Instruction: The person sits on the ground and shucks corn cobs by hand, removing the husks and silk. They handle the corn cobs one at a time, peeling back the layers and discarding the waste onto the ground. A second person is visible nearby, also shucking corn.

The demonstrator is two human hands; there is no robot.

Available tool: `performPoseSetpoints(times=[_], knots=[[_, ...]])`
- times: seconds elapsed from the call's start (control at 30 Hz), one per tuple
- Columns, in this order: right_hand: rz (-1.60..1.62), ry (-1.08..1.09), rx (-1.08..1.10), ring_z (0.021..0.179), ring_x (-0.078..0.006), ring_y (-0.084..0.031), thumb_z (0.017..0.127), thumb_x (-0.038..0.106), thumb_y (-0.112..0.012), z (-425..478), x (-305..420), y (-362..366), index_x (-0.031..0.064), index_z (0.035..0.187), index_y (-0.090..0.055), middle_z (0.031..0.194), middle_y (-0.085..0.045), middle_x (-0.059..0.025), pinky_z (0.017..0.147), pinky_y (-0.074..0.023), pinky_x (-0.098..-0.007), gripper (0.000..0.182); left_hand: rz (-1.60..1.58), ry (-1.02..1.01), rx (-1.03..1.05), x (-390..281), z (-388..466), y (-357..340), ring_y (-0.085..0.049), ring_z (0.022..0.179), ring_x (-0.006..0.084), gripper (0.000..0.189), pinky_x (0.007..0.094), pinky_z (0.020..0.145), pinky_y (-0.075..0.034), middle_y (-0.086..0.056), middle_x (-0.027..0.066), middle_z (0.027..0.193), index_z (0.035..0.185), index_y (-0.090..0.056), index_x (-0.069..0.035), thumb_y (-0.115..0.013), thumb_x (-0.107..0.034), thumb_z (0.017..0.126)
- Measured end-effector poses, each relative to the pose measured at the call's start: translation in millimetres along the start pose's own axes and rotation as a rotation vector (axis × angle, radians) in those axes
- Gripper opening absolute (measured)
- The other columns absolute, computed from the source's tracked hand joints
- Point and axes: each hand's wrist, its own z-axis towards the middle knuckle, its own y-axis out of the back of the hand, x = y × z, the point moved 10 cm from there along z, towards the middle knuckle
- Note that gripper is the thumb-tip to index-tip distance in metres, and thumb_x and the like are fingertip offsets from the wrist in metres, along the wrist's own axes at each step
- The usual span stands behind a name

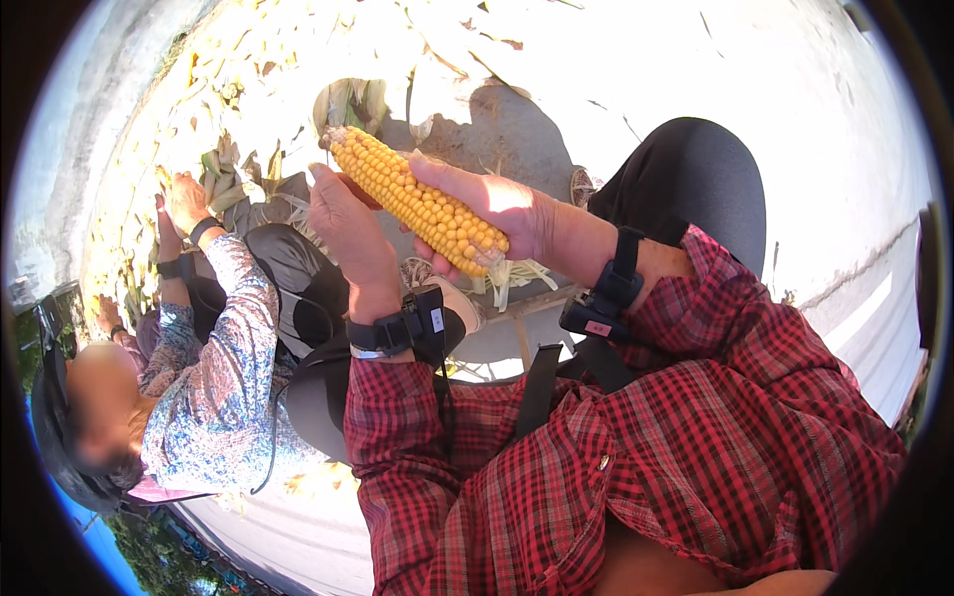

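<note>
A yellow ear of corn [417, 201], bare of its husk, lies slantwise across my right hand [492, 201]. My right thumb rests along its upper side, and the fingers wrap under it near the thick end. Close beside the narrow end is my left hand [354, 231], its thumb raised. Its other fingers are partly hidden behind the ear, so I cannot tell whether they grip it. Pale husk strands [522, 277] lie below the thick end. Beyond the narrow end are dry husk leaves [350, 103] on the ground.
At the left a seated co-worker [216, 357] in a patterned shirt has both hands near corn husks [231, 175]. Another person's hand [108, 313] shows farther left. More husks and leaves [201, 82] are strewn over sunlit concrete. My knees [689, 186] flank the work area.
</note>
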Motion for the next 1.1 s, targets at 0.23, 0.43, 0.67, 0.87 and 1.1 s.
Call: performPoseSetpoints(times=[0.23, 0.43, 0.67, 0.87, 1.1], knots=[[-0.205, 0.13, -0.035, 0.065, -0.0174, -0.066, 0.099, 0.059, -0.044, 0.1, 6.2, 3.9, -0.0027, 0.108, -0.058, 0.079, -0.064, -0.0112, 0.058, -0.0568, -0.0285, 0.064, -0.145, 0.069, 0.146, 11.9, -4.4, -21.7, -0.055, 0.075, 0.0128, 0.049, 0.027, 0.068, -0.045, -0.06, 0.0074, 0.09, 0.105, -0.054, -0.001, -0.038, -0.047, 0.105], [-0.456, 0.196, -0.153, 0.063, -0.0153, -0.064, 0.101, 0.057, -0.042, -1.5, 11.4, 9.4, -0.0029, 0.106, -0.059, 0.079, -0.063, -0.0098, 0.054, -0.0534, -0.0261, 0.063, 0.014, -0.06, -0.068, 12.5, 0.9, 7.4, -0.056, 0.077, 0.0156, 0.053, 0.0295, 0.071, -0.046, -0.06, 0.0077, 0.091, 0.107, -0.055, 0.002, -0.032, -0.045, 0.107], [-0.081, 0.088, -0.023, 0.061, -0.0168, -0.064, 0.101, 0.057, -0.041, -3.3, 7.4, 2.9, 0.0001, 0.109, -0.059, 0.079, -0.064, -0.0107, 0.052, -0.0536, -0.0276, 0.06, 0.065, -0.142, -0.047, -10.7, -4.1, -0.4, -0.057, 0.083, 0.0165, 0.053, 0.0301, 0.075, -0.047, -0.06, 0.007, 0.094, 0.109, -0.055, 0.002, -0.031, -0.046, 0.107], [-0.187, 0.187, -0.124, 0.056, -0.019, -0.063, 0.101, 0.059, -0.038, -4.8, 19.9, 6.3, 0.006, 0.115, -0.051, 0.075, -0.061, -0.0109, 0.046, -0.0524, -0.0294, 0.056, 0.009, 0.036, 0.164, 15.0, -18.2, -31.5, -0.057, 0.082, 0.0126, 0.046, 0.0303, 0.074, -0.049, -0.056, 0.0027, 0.093, 0.118, -0.05, -0.003, -0.057, -0.044, 0.098], [-0.039, 0.029, -0.02, 0.049, -0.0153, -0.061, 0.097, 0.063, -0.045, -2.2, 7.4, -0.8, 0.0029, 0.114, -0.057, 0.073, -0.063, -0.0103, 0.04, -0.0495, -0.0212, 0.064, -0.468, 0.311, 0.224, 34.2, -22.2, -38.2, -0.063, 0.082, 0.0129, 0.041, 0.0239, 0.066, -0.052, -0.061, 0.0033, 0.095, 0.114, -0.055, -0.008, -0.061, -0.043, 0.095]])
